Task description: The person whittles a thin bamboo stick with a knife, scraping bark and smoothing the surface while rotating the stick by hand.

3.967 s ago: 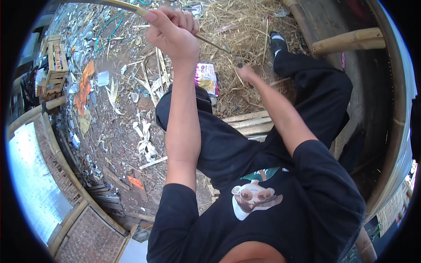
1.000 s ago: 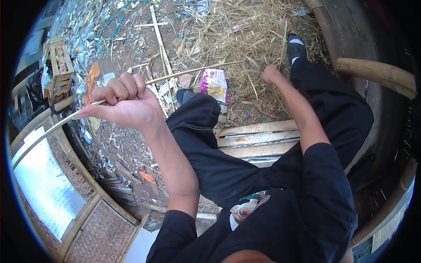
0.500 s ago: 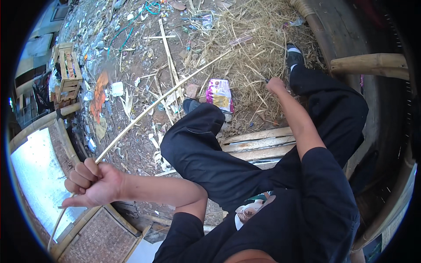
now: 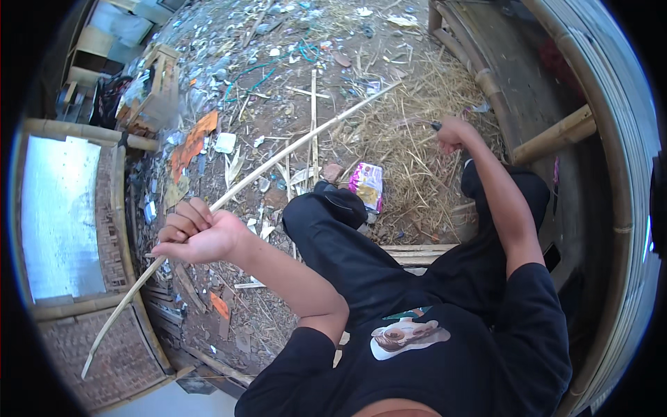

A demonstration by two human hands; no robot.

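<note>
My left hand is closed around a long, pale bamboo strip. One end of the strip reaches up and right toward the dry straw; the other hangs below the fist and bends down at lower left. Farther right, my right hand grips a tool with a dark end poking out of the fist. Whatever extends beyond that dark end is too faint to make out. The tool and the strip's far end are apart. Both forearms are stretched forward over my bent legs.
Shavings and straw cover the ground ahead, with a pink and yellow packet near my foot. Crossed bamboo strips lie beyond. A wooden crate stands far left, a woven bamboo panel lower left, and a bamboo pole at right.
My left hand has moved up and right with the bamboo strip. My right hand has shifted slightly right, still gripping the tool. The whole view has also turned somewhat.
</note>
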